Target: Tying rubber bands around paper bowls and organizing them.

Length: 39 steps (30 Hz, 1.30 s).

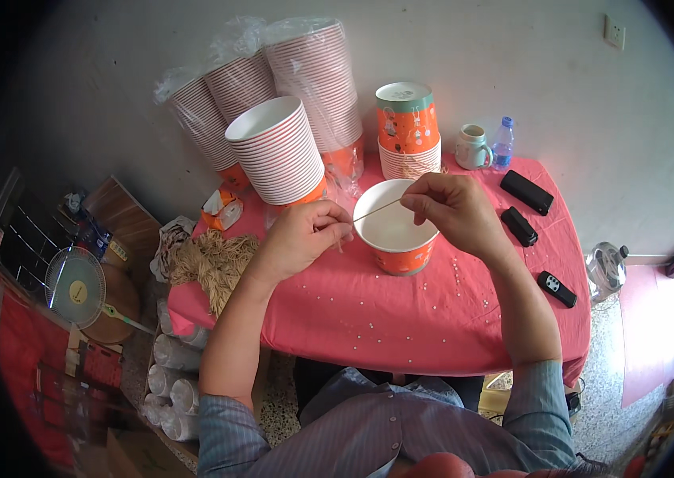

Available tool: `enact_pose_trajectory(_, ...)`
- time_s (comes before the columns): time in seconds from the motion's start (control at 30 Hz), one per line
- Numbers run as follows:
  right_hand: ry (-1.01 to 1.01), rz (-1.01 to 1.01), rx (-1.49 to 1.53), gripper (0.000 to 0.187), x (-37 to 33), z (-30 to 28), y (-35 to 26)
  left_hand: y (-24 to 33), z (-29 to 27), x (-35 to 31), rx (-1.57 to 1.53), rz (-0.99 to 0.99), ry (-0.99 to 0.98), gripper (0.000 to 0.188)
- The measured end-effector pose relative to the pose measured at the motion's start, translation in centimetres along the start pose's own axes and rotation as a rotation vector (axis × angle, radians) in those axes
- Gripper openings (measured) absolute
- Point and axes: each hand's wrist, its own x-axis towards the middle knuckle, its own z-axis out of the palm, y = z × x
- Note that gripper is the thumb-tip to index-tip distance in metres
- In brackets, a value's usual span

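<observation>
My left hand (302, 237) and my right hand (456, 213) each pinch a thin beige cord (377, 210), drawn straight between them. It slants up from left to right across the mouth of an orange paper tub (404, 260) with a white inside. The tub stands upright on the table, just below my fingers. Left of my left hand lies a tangled heap of beige cords (213, 269). Behind that hand a tall stack of nested paper tubs (283, 155) leans slightly.
Plastic-wrapped tub stacks (317, 84) stand at the back. An upturned orange tub (407, 123) tops another stack. A mug (474, 149), a bottle (502, 145), black cases (526, 192) and a black remote (556, 288) line the right. White bits dot the pink tablecloth (329, 331).
</observation>
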Motion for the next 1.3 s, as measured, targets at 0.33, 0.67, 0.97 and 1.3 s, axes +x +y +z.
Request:
enact_pose_trajectory(0.33, -0.246, 0.039, -0.536, 0.022, -0.4, -2.5, 0.1, -1.1, 0.7, -0.2, 0.143, 0.125, 0.045, 0.014)
enact_pose_trajectory(0.67, -0.224, -0.166, -0.1, 0.041, -0.9, 3.9, 1.4, 2.9, 3.5, -1.5, 0.394, 0.356, 0.132, 0.014)
enact_pose_trajectory(0.97, -0.085, -0.332, -0.252, 0.016, -0.6, 4.0, 2.1, 0.9, 2.5, -1.3, 0.285, 0.293, 0.135, 0.019)
enact_pose_trajectory(1.3, 0.01, -0.582, -0.419, 0.026, -0.2, 4.8, 3.8, 0.6, 2.3, -1.0, 0.253, 0.287, 0.104, 0.021)
